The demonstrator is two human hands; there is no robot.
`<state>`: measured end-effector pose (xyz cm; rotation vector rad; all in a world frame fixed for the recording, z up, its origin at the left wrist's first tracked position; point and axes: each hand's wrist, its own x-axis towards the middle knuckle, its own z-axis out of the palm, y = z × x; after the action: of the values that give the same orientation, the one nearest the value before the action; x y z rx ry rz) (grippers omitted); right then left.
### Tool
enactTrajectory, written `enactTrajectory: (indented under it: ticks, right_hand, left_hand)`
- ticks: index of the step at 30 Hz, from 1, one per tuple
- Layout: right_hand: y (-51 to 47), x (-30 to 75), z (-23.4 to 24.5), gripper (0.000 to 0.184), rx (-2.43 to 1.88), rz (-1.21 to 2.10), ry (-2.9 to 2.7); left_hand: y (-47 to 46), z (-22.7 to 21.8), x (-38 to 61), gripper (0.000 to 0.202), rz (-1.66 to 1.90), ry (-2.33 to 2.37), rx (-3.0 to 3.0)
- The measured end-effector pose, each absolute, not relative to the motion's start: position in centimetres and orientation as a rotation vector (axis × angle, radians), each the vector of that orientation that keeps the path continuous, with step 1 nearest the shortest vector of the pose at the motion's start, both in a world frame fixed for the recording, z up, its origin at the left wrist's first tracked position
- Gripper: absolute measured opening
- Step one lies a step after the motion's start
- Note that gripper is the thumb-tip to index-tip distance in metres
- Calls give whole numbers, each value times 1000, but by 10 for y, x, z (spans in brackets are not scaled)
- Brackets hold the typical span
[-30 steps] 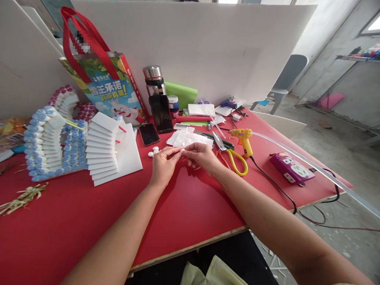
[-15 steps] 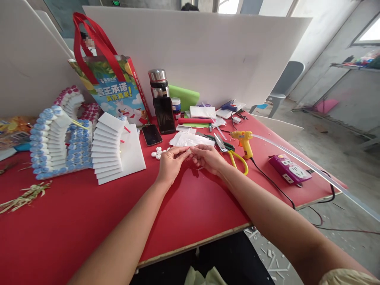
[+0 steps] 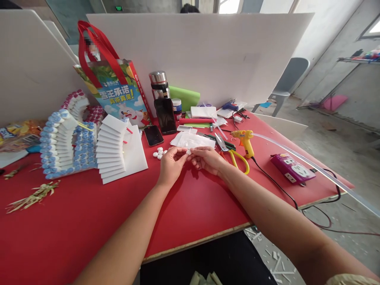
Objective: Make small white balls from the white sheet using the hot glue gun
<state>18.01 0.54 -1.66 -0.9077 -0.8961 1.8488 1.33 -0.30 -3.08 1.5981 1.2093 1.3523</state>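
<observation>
My left hand (image 3: 171,165) and my right hand (image 3: 210,160) meet over the red table, fingertips pinched together. Between them is a small round white piece (image 3: 189,151), which looks like a tight little roll, held by both hands. Several similar white rolls (image 3: 160,151) lie just left of my left hand. Behind my fingers is a stack of thin white sheets (image 3: 192,140). Scissors (image 3: 234,155) with yellow handles lie to the right of my right hand, and a yellow glue gun (image 3: 245,142) stands beyond them.
On the left stand a fanned white card structure (image 3: 111,152) and a blue-and-white one (image 3: 69,142). Two phones, a steel flask (image 3: 158,83) and a shopping bag (image 3: 121,91) are behind. A purple power strip (image 3: 292,169) with cables sits near the right edge.
The white roll now shows between my fingertips, where it was mostly hidden before. My fingers have shifted slightly, and the camera view has turned a little.
</observation>
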Motion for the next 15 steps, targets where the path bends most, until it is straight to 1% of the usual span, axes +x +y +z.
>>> enactTrajectory:
  ticks: [4, 7, 10, 13, 15]
  right_hand:
    - [6, 181, -17, 16, -901, 1864, -896]
    - [7, 182, -19, 23, -889, 1884, -884]
    - [7, 183, -20, 29, -871, 1884, -886]
    - [7, 182, -19, 30, -860, 1884, -875]
    - [7, 182, -18, 26, -857, 1887, -836]
  left_hand:
    - [-5, -29, 13, 17, 1387, 1154, 1785]
    - [-5, -28, 12, 19, 1392, 1097, 1914]
    - [-5, -27, 11, 19, 1375, 1078, 1870]
    - [-5, -27, 10, 21, 1357, 1094, 1804]
    - [-5, -28, 11, 22, 1363, 1111, 1796]
